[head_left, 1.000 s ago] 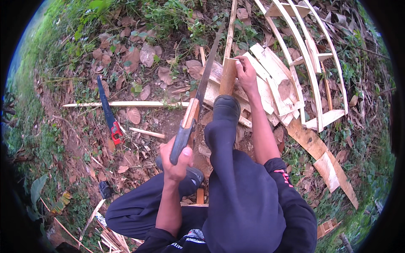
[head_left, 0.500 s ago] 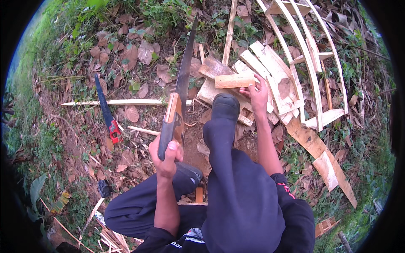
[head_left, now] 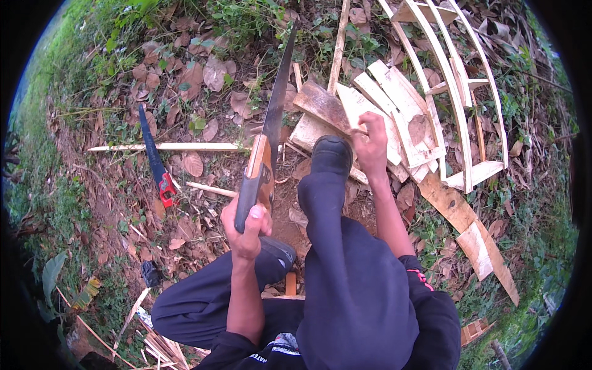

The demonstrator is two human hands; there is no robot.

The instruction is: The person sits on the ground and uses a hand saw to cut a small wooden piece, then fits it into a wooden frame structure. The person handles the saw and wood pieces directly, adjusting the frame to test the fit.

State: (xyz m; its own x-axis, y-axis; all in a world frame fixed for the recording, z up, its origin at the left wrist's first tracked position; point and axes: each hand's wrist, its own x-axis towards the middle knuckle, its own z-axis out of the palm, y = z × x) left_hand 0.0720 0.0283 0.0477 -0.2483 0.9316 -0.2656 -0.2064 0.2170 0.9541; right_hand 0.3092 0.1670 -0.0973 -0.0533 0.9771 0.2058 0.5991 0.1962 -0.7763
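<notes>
My left hand [head_left: 248,225] is closed round the handle of a handsaw [head_left: 276,98], whose long dark blade points up and away. The handle is wood and black. My right hand [head_left: 371,145] has its fingers curled at the right end of a dark weathered board [head_left: 324,105]. What it holds, if anything, I cannot make out. That board lies across a paler wood block [head_left: 308,134]. My black shoe [head_left: 331,154] is up against the wood, its toe overlapping the block.
A second saw with a red handle [head_left: 166,189] lies at left beside a long thin strip [head_left: 166,147]. Pale planks [head_left: 385,92] are piled right of my hand, below a curved slatted wooden frame [head_left: 453,61]. Split sticks [head_left: 163,348] lie at lower left. Leaves and plants cover the ground.
The short pale wood piece that my right hand held is no longer visible. The right hand has turned and curled, moving slightly left. The left hand and saw have shifted slightly.
</notes>
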